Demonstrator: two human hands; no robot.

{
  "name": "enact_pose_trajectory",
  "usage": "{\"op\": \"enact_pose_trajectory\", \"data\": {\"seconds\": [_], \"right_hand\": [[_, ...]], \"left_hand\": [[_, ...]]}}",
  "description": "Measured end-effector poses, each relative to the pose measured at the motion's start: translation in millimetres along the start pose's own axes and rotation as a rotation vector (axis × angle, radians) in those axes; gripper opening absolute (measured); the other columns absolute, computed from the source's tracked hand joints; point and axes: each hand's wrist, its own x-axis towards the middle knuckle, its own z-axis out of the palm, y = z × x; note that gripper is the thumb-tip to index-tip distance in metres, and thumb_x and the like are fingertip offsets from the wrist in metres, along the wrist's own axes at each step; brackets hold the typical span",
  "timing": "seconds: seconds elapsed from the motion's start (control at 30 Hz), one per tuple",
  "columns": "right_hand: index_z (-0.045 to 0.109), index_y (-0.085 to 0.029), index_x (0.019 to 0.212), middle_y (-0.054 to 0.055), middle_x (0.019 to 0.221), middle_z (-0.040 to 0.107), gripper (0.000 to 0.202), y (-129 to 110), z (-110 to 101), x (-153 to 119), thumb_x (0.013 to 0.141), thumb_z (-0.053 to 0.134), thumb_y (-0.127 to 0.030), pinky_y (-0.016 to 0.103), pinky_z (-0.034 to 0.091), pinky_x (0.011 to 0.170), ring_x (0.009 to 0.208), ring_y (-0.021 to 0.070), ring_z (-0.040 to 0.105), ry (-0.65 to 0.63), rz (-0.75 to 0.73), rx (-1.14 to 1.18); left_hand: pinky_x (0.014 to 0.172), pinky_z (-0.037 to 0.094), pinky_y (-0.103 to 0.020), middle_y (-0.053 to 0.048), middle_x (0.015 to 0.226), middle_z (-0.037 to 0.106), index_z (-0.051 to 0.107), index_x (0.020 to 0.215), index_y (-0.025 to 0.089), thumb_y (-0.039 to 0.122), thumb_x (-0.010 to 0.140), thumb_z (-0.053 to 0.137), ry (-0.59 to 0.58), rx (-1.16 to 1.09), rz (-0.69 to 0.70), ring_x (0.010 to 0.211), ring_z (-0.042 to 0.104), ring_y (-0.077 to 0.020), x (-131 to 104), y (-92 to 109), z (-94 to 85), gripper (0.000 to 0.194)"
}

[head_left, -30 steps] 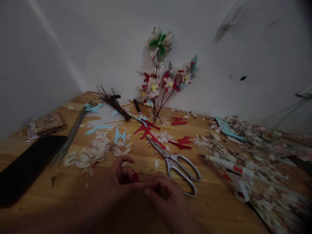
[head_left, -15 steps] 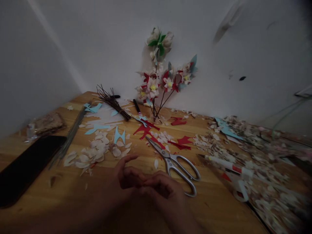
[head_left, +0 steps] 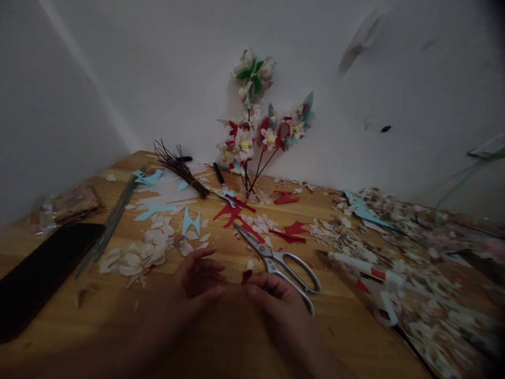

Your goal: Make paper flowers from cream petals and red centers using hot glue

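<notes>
Flowers (head_left: 243, 143) beyond scissors (head_left: 270, 257) look done, petals (head_left: 262, 224) beside loose. Right hand (head_left: 278, 299) pinches red scrap (head_left: 246, 276); left hand (head_left: 199, 281) loosely curled, empty.

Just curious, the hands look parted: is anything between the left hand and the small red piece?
Nothing visible: a gap over the table separates the left hand from the small red piece, pinched by the right hand. The scissors lie off that line.
</notes>
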Motion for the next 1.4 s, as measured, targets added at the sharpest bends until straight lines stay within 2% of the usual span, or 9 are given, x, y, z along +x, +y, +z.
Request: {"op": "enact_pose_trajectory", "data": {"seconds": [0.1, 0.2, 0.33, 0.47, 0.7, 0.87, 1.1, 1.27, 1.4], "right_hand": [[0.071, -0.023, 0.061, -0.003, 0.062, 0.068, 0.017, -2.7, -2.0, 1.2, 0.048, 0.082, -0.028, 0.022, 0.040, 0.058, 0.057, 0.0106, 0.056, 0.003, 0.016, 0.128], [0.071, -0.021, 0.060, -0.003, 0.061, 0.067, 0.020, -5.1, -2.4, 1.1, 0.045, 0.083, -0.027, 0.022, 0.040, 0.059, 0.058, 0.0105, 0.055, 0.007, 0.029, 0.184], [0.071, -0.019, 0.061, -0.004, 0.056, 0.065, 0.020, -7.7, -0.9, 0.5, 0.046, 0.084, -0.026, 0.020, 0.037, 0.057, 0.054, 0.0089, 0.052, -0.001, 0.039, 0.207], [0.070, -0.018, 0.060, -0.003, 0.054, 0.063, 0.021, -11.1, 0.8, -0.4, 0.045, 0.084, -0.024, 0.020, 0.035, 0.054, 0.051, 0.0085, 0.051, -0.007, 0.045, 0.206], [0.068, -0.017, 0.059, -0.003, 0.053, 0.060, 0.020, -15.9, -2.2, 2.4, 0.047, 0.082, -0.026, 0.022, 0.036, 0.054, 0.050, 0.0105, 0.049, -0.013, -0.025, 0.173], [0.066, -0.017, 0.059, -0.003, 0.050, 0.058, 0.027, -13.5, -15.5, 15.1, 0.048, 0.080, -0.037, 0.024, 0.037, 0.053, 0.048, 0.0115, 0.048, 0.030, -0.127, 0.089], [0.069, -0.019, 0.060, 0.000, 0.057, 0.062, 0.019, -22.9, -29.6, 21.3, 0.056, 0.075, -0.037, 0.027, 0.039, 0.058, 0.057, 0.0171, 0.052, 0.154, -0.353, -0.250], [0.070, -0.022, 0.060, 0.000, 0.062, 0.058, 0.013, -27.4, -30.5, 21.0, 0.064, 0.071, -0.034, 0.027, 0.037, 0.060, 0.062, 0.0190, 0.051, 0.221, -0.489, -0.452], [0.069, -0.022, 0.062, 0.001, 0.065, 0.059, 0.012, -25.8, -34.2, 25.3, 0.065, 0.070, -0.034, 0.029, 0.040, 0.066, 0.067, 0.0211, 0.054, 0.266, -0.515, -0.496]], "left_hand": [[0.069, 0.049, -0.025, 0.002, 0.081, 0.065, 0.059, 0.093, 0.024, 0.024, 0.068, 0.070, 0.131, 0.120, -0.033, 0.078, 0.062, -0.0167, -1.0, 11.2, -1.9, 0.027], [0.067, 0.048, -0.024, 0.003, 0.078, 0.069, 0.065, 0.081, 0.024, 0.028, 0.070, 0.068, 0.139, 0.267, -0.047, 0.076, 0.063, -0.0177, -2.7, 15.4, -3.6, 0.012], [0.070, 0.047, -0.028, 0.000, 0.079, 0.070, 0.068, 0.081, 0.024, 0.033, 0.071, 0.067, 0.061, 0.382, -0.048, 0.079, 0.062, -0.0205, -2.7, 18.8, -3.5, 0.013], [0.062, 0.043, -0.027, 0.001, 0.061, 0.064, 0.066, 0.060, 0.019, 0.035, 0.070, 0.066, 0.022, 0.519, -0.051, 0.065, 0.058, -0.0190, -1.1, 30.7, 2.0, 0.019], [0.054, 0.039, -0.023, 0.002, 0.053, 0.059, 0.063, 0.055, 0.018, 0.032, 0.065, 0.067, -0.088, 0.402, 0.002, 0.055, 0.053, -0.0144, 15.4, 46.8, 25.6, 0.018], [0.054, 0.042, -0.024, 0.002, 0.051, 0.064, 0.067, 0.057, 0.019, 0.026, 0.065, 0.067, -0.133, 0.486, 0.004, 0.052, 0.057, -0.0152, 26.7, 51.0, 37.0, 0.011], [0.065, 0.048, -0.027, -0.002, 0.071, 0.076, 0.076, 0.072, 0.030, 0.028, 0.074, 0.062, -0.085, 0.745, 0.323, 0.067, 0.066, -0.0205, 28.1, 63.6, 37.1, 0.014], [0.066, 0.051, -0.026, -0.002, 0.085, 0.077, 0.075, 0.087, 0.033, 0.026, 0.078, 0.059, -0.141, 0.582, 0.251, 0.071, 0.068, -0.0195, 33.9, 61.9, 32.1, 0.020], [0.063, 0.053, -0.028, -0.003, 0.082, 0.077, 0.077, 0.081, 0.030, 0.029, 0.073, 0.063, -0.129, 0.435, 0.129, 0.067, 0.067, -0.0198, 39.1, 65.2, 32.0, 0.016]]}}
